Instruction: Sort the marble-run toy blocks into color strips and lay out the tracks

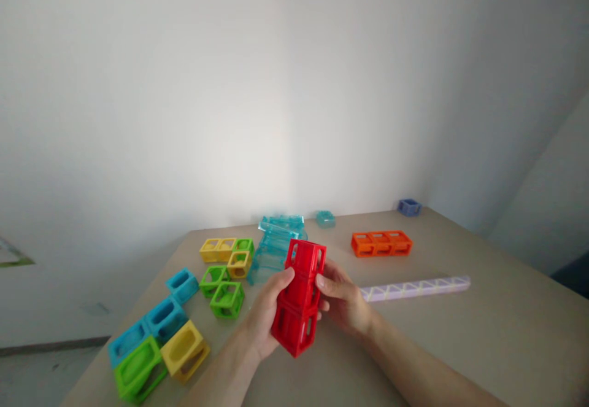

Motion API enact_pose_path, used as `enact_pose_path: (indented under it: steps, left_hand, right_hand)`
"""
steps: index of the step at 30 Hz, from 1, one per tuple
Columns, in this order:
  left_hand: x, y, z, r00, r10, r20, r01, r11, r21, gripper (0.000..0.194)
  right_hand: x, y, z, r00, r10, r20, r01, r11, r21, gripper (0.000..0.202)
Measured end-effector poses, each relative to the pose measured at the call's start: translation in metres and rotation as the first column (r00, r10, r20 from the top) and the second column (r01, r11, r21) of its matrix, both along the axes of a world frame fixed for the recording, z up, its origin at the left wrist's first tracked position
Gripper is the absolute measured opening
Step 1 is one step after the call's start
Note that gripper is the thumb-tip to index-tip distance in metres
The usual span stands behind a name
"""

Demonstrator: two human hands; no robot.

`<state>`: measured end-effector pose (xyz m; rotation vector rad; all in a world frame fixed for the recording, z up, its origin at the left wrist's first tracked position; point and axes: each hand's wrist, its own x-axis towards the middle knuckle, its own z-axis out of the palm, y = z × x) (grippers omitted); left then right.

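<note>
A red block column (pixel 300 293), made of three hollow cubes joined end to end, is held up above the table in both hands. My left hand (pixel 271 309) grips its left side, with the thumb on the front face. My right hand (pixel 343 299) closes on its right side near the middle, thumb forward and fingers partly hidden behind it. Behind the column lie translucent teal plastic pieces (pixel 278 241), partly covered by it. A lilac bar (pixel 418 288) with a pale zigzag pattern lies just beyond my right hand.
On the table (pixel 483 339), blue blocks (pixel 166 318), green blocks (pixel 227 299) and yellow blocks (pixel 184 350) spread along the left. An orange block row (pixel 381 244) lies at the back right, near a blue-violet block (pixel 409 207). A small teal piece (pixel 326 218) is by the wall.
</note>
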<state>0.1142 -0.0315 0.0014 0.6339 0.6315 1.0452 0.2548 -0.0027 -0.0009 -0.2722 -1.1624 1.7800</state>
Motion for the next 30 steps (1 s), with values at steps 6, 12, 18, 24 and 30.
enact_pose_path:
  steps: [6,12,18,24,30]
  left_hand:
    - [0.0005,0.0005,0.0009,0.999,-0.038,0.025,0.037,0.998,0.042,0.046]
    - [0.0004,0.0010,0.0016,0.994,-0.071,0.084,0.070,0.997,0.014,0.043]
    - [0.0002,-0.0008,0.0037,0.999,-0.038,0.013,0.037,0.996,0.076,0.042]
    - [-0.0016,-0.0008,0.0015,0.998,-0.060,-0.018,0.062,0.984,0.167,0.041]
    - [0.0021,-0.0004,0.0046,1.000,-0.010,0.002,0.010,0.998,0.066,0.038]
  right_hand:
    - [0.0006,0.0002,0.0019,0.998,0.045,-0.051,-0.047,0.998,-0.033,0.031]
    - [0.0032,0.0034,0.0021,0.993,0.084,-0.083,-0.090,0.994,-0.067,0.031]
    - [0.0043,0.0026,0.0056,0.987,0.105,-0.121,-0.120,0.985,-0.124,0.028]
    - [0.0055,0.0033,0.0039,0.976,0.138,-0.169,-0.165,0.974,-0.158,0.027]
    - [0.0032,0.0030,0.0029,0.992,0.053,-0.117,-0.064,0.993,-0.098,0.028]
